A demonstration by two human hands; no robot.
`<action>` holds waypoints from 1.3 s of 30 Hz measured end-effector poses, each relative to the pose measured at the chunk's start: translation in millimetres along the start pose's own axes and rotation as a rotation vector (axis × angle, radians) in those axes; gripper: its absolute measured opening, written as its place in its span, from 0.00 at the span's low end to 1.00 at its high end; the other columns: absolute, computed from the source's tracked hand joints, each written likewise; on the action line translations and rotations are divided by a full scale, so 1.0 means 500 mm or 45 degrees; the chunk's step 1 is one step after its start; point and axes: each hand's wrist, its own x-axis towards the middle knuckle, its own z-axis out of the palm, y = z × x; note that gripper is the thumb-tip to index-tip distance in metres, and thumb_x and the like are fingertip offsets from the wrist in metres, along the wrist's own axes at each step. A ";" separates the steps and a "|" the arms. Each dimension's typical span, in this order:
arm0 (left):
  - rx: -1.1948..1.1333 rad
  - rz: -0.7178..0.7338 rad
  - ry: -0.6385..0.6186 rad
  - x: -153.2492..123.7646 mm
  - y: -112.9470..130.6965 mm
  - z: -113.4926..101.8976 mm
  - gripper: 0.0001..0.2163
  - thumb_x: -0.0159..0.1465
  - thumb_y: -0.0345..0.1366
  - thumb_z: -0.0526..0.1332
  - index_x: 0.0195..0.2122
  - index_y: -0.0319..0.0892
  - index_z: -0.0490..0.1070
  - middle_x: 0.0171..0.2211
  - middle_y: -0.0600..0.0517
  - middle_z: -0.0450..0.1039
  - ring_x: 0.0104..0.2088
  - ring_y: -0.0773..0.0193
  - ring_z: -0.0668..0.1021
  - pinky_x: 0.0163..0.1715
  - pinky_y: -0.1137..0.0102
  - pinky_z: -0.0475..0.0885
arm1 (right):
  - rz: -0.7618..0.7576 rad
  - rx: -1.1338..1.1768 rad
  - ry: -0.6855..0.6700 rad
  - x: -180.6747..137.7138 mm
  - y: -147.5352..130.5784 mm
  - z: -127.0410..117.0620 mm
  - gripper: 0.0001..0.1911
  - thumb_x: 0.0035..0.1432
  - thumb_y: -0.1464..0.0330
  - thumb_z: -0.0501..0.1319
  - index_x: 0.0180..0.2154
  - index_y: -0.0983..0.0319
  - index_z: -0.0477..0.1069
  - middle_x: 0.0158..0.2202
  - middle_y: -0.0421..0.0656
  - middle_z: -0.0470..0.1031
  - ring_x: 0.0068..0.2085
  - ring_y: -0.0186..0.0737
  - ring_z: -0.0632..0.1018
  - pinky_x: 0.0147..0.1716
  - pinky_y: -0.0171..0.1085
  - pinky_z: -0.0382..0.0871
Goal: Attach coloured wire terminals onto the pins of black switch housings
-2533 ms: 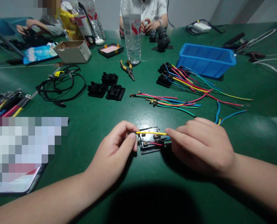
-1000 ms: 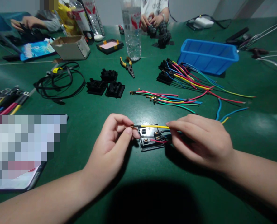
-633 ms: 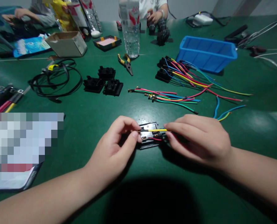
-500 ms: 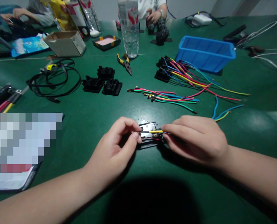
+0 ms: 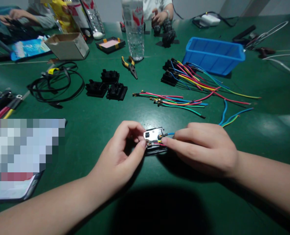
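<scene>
A small black plastic socket part (image 5: pixel 154 133) with a pale metallic inner face lies between my hands. My left hand (image 5: pixel 125 150) is closed at its left edge, thumb and fingers gripping it beside a brass wire terminal. My right hand (image 5: pixel 206 150) pinches a yellow wire (image 5: pixel 159 141) low over the part, its index fingertip pressing there. Most of that wire is hidden under the fingers. A blue wire (image 5: pixel 169 133) runs from the part's right side toward my right hand, and a red wire (image 5: pixel 157 144) shows along the lower side.
Beyond my hands lie loose terminal wires (image 5: pixel 179 101), several black parts (image 5: pixel 116 91), pliers (image 5: pixel 131 68) and wired parts (image 5: pixel 170 77). A blue bin (image 5: pixel 214 58), water bottle (image 5: pixel 135 42), cardboard box (image 5: pixel 68 47) and coiled cable (image 5: pixel 56 85) stand farther back. Two other people sit across the table.
The yellow wire has come down from above the part to its lower side. My right hand's index fingertip has moved left onto the part, and the blue wire now shows.
</scene>
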 end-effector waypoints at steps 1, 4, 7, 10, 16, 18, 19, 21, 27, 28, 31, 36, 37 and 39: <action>0.023 0.000 0.020 0.000 -0.001 0.000 0.08 0.66 0.30 0.56 0.44 0.48 0.61 0.39 0.56 0.64 0.40 0.68 0.71 0.43 0.73 0.66 | 0.006 -0.007 -0.003 0.001 0.000 -0.001 0.14 0.59 0.76 0.60 0.48 0.61 0.70 0.34 0.41 0.78 0.27 0.33 0.69 0.26 0.35 0.60; 0.122 0.002 0.034 -0.001 -0.005 0.001 0.11 0.65 0.32 0.58 0.47 0.47 0.60 0.42 0.54 0.63 0.42 0.66 0.69 0.45 0.71 0.66 | 0.030 -0.005 0.001 0.003 0.001 -0.002 0.14 0.59 0.77 0.59 0.47 0.62 0.70 0.33 0.43 0.77 0.28 0.34 0.69 0.26 0.36 0.61; 0.236 0.022 -0.026 -0.001 -0.008 0.000 0.14 0.65 0.36 0.59 0.50 0.46 0.60 0.46 0.52 0.64 0.45 0.63 0.70 0.47 0.67 0.65 | 0.044 -0.009 0.008 0.004 0.001 -0.002 0.13 0.60 0.76 0.59 0.47 0.62 0.69 0.33 0.43 0.77 0.29 0.35 0.70 0.27 0.38 0.61; 0.341 0.079 -0.100 0.001 -0.009 -0.001 0.17 0.64 0.37 0.60 0.52 0.45 0.61 0.49 0.50 0.65 0.49 0.60 0.69 0.51 0.64 0.64 | 0.080 -0.004 0.012 0.002 0.001 -0.001 0.13 0.61 0.74 0.57 0.48 0.61 0.69 0.34 0.44 0.77 0.31 0.39 0.71 0.31 0.42 0.62; 0.456 0.154 -0.140 0.006 -0.008 0.001 0.14 0.63 0.35 0.60 0.50 0.43 0.65 0.48 0.50 0.69 0.50 0.60 0.69 0.52 0.66 0.64 | 0.115 0.080 -0.037 0.003 0.007 0.001 0.14 0.60 0.74 0.57 0.49 0.62 0.68 0.35 0.45 0.76 0.34 0.41 0.72 0.34 0.45 0.64; 0.459 0.154 -0.134 0.008 -0.009 0.002 0.13 0.63 0.34 0.59 0.49 0.41 0.65 0.47 0.50 0.69 0.50 0.61 0.69 0.52 0.66 0.64 | 0.120 0.101 -0.041 0.004 0.009 0.001 0.15 0.60 0.74 0.58 0.49 0.62 0.68 0.35 0.45 0.76 0.34 0.41 0.72 0.34 0.45 0.64; 0.461 0.158 -0.131 0.009 -0.010 0.002 0.13 0.63 0.34 0.59 0.49 0.41 0.66 0.47 0.49 0.69 0.49 0.61 0.69 0.52 0.66 0.64 | 0.128 0.111 -0.043 0.004 0.009 0.001 0.15 0.60 0.74 0.58 0.49 0.62 0.68 0.35 0.45 0.76 0.35 0.42 0.72 0.34 0.46 0.64; 0.466 0.171 -0.121 0.010 -0.010 0.002 0.13 0.63 0.33 0.59 0.48 0.40 0.66 0.47 0.49 0.69 0.49 0.60 0.70 0.52 0.66 0.64 | 0.147 0.132 -0.044 0.005 0.009 0.001 0.15 0.60 0.74 0.58 0.50 0.61 0.68 0.36 0.45 0.76 0.35 0.42 0.72 0.34 0.46 0.64; 0.451 0.171 -0.098 0.009 -0.005 0.000 0.13 0.60 0.30 0.59 0.46 0.40 0.68 0.44 0.50 0.71 0.47 0.60 0.72 0.50 0.66 0.66 | 0.155 0.181 -0.037 0.005 0.006 -0.002 0.15 0.60 0.75 0.57 0.49 0.61 0.68 0.35 0.46 0.76 0.35 0.42 0.73 0.33 0.46 0.64; 0.442 0.166 -0.096 0.009 -0.004 -0.001 0.13 0.59 0.30 0.59 0.46 0.40 0.68 0.44 0.50 0.72 0.47 0.60 0.72 0.50 0.66 0.66 | 0.156 0.181 -0.038 0.005 0.006 -0.002 0.15 0.60 0.75 0.57 0.49 0.61 0.68 0.35 0.46 0.76 0.35 0.43 0.73 0.33 0.46 0.64; 0.416 0.161 -0.093 0.010 -0.001 -0.003 0.13 0.58 0.30 0.60 0.45 0.41 0.69 0.44 0.50 0.73 0.47 0.60 0.73 0.49 0.66 0.67 | 0.169 0.182 -0.044 0.006 0.005 -0.002 0.14 0.61 0.74 0.57 0.49 0.60 0.68 0.35 0.46 0.76 0.35 0.42 0.72 0.33 0.46 0.64; 0.388 0.132 -0.105 0.008 -0.003 -0.003 0.13 0.57 0.29 0.61 0.44 0.43 0.69 0.42 0.52 0.73 0.45 0.60 0.74 0.48 0.65 0.69 | 0.192 0.194 -0.049 0.006 0.005 -0.001 0.13 0.61 0.74 0.57 0.47 0.61 0.69 0.34 0.46 0.75 0.34 0.43 0.72 0.32 0.46 0.64; 0.377 0.117 -0.102 0.007 -0.004 -0.002 0.14 0.57 0.29 0.61 0.45 0.44 0.68 0.42 0.52 0.73 0.45 0.60 0.74 0.48 0.64 0.69 | 0.195 0.198 -0.053 0.006 0.005 -0.001 0.12 0.60 0.74 0.57 0.47 0.61 0.69 0.33 0.46 0.75 0.34 0.43 0.72 0.32 0.46 0.64; 0.334 0.079 -0.099 0.005 -0.006 0.000 0.15 0.57 0.29 0.61 0.46 0.45 0.66 0.43 0.53 0.72 0.45 0.61 0.75 0.48 0.64 0.70 | 0.202 0.203 -0.055 0.006 0.005 -0.001 0.13 0.60 0.74 0.57 0.47 0.61 0.70 0.33 0.46 0.75 0.34 0.43 0.72 0.32 0.45 0.64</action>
